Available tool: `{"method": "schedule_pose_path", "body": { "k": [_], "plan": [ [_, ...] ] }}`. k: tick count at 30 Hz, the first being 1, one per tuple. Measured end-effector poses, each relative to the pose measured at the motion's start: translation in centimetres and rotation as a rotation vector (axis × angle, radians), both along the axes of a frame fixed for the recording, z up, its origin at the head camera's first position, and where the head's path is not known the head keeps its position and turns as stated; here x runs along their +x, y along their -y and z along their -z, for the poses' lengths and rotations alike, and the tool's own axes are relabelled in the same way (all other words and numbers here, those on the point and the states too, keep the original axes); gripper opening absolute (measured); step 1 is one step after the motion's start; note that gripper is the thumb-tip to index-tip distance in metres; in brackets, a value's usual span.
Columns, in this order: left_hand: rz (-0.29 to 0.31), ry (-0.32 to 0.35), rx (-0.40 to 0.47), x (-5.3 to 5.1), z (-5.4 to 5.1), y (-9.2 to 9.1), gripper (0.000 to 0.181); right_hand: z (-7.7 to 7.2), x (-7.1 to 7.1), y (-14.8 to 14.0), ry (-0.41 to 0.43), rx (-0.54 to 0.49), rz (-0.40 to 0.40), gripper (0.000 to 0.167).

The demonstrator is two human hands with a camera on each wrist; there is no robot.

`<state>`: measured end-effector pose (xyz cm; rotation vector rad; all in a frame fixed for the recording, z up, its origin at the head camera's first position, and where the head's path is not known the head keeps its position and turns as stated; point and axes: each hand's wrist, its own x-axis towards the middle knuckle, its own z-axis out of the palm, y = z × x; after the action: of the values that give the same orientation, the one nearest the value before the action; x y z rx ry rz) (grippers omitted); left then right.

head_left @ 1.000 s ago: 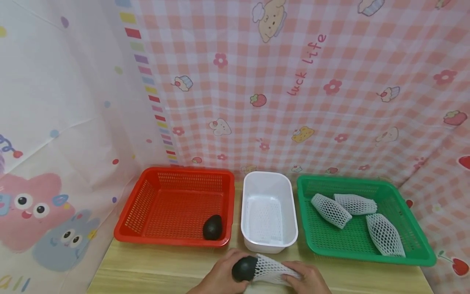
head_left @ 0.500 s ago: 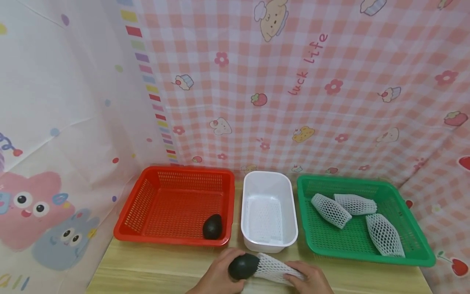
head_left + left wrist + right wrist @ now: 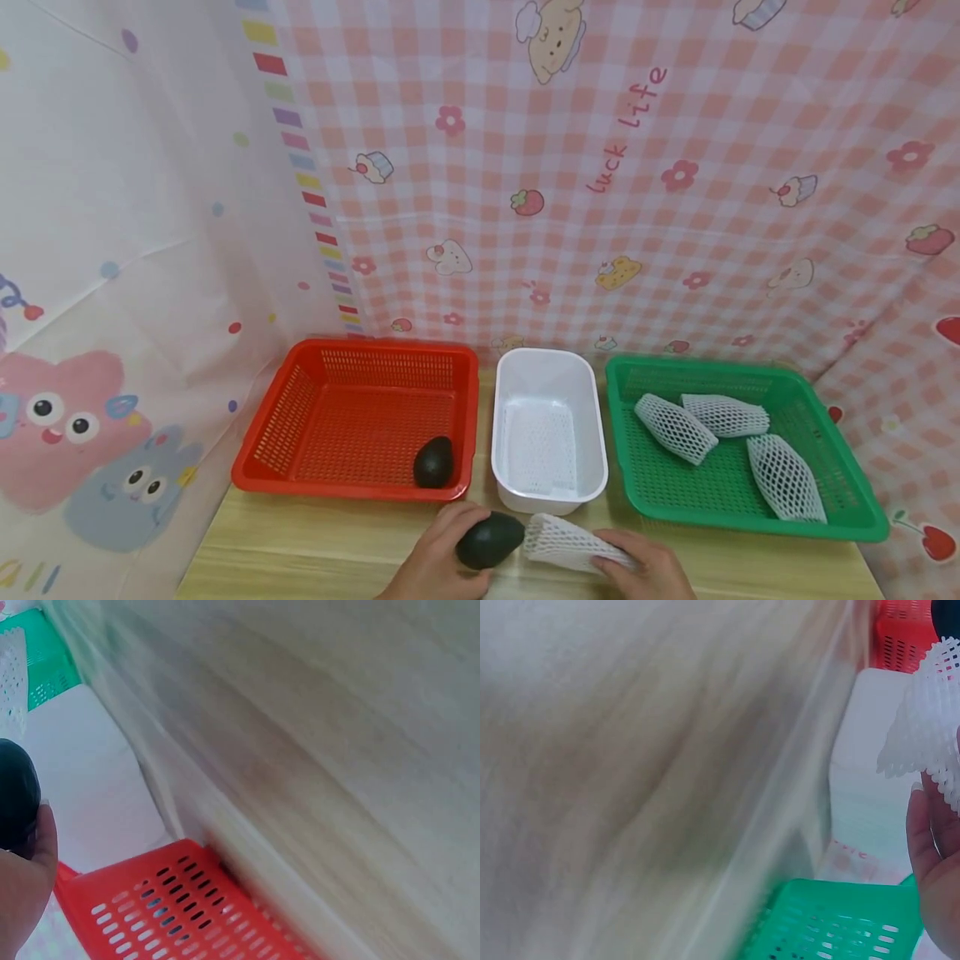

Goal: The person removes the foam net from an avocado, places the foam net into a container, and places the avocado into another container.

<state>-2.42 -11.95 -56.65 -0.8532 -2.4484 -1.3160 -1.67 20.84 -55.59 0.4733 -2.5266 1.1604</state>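
In the head view my left hand (image 3: pixel 442 557) grips a dark green avocado (image 3: pixel 491 540) above the near part of the table. My right hand (image 3: pixel 651 567) pinches the far end of a white foam net sleeve (image 3: pixel 562 543). The sleeve's open end faces the avocado's narrow tip, with the fruit outside it; whether they touch is hard to tell. The left wrist view shows the avocado (image 3: pixel 16 793) at its left edge with my thumb against it. In the right wrist view the net sleeve (image 3: pixel 924 712) hangs beside my fingers.
A red basket (image 3: pixel 352 492) at left holds another avocado (image 3: pixel 434 462). A white bin (image 3: pixel 550 503) stands in the middle. The green basket (image 3: pixel 750 527) at right holds several white net sleeves (image 3: pixel 786 479), their contents unclear. A checked curtain (image 3: pixel 480 167) hangs behind.
The avocado, earlier partly inside the net sleeve, is now out of it. My left hand has moved slightly left with the fruit, my right hand slightly right with the sleeve.
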Motion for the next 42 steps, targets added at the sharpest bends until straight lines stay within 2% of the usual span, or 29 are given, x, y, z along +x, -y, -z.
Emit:
{"method": "schedule_pose_path", "body": {
  "k": [4,11,13,20,24,29,32,37,42],
  "plan": [
    [0.0,-0.043,0.004,0.1,-0.6,0.3,0.08,-0.7,0.1,-0.2,-0.077,-0.006,-0.016,0.046],
    [-0.002,-0.129,0.021,-0.1,-1.7,1.0,0.084,-2.7,0.5,0.0,-0.009,-0.03,0.0,0.047],
    [-0.026,-0.141,0.02,-0.2,-2.0,1.2,0.084,-3.1,0.6,0.1,-0.005,-0.042,-0.003,0.047],
    [-0.153,-0.082,0.007,-0.6,-3.6,2.4,0.079,-4.1,0.2,-0.1,-0.023,-0.098,-0.032,0.048],
    [-0.214,-0.129,-0.006,-1.3,-4.0,3.4,0.08,-4.5,-0.4,-0.6,-0.055,-0.137,-0.076,0.051],
    [-0.235,-0.189,0.013,-2.2,-4.7,4.8,0.082,-5.0,-1.6,-1.3,-0.173,-0.182,-0.104,0.057],
    [-0.246,-0.197,0.037,-2.8,-5.1,5.6,0.079,-5.6,-2.1,-1.5,-0.193,-0.19,-0.065,0.055],
    [-0.277,-0.199,0.038,-3.5,-5.3,6.5,0.077,-6.7,-2.6,-1.3,-0.161,-0.156,0.058,0.048],
    [-0.303,-0.171,0.012,-4.2,-5.2,7.0,0.073,-7.3,-3.8,-0.7,-0.2,-0.164,0.107,0.042]
  ]
}}
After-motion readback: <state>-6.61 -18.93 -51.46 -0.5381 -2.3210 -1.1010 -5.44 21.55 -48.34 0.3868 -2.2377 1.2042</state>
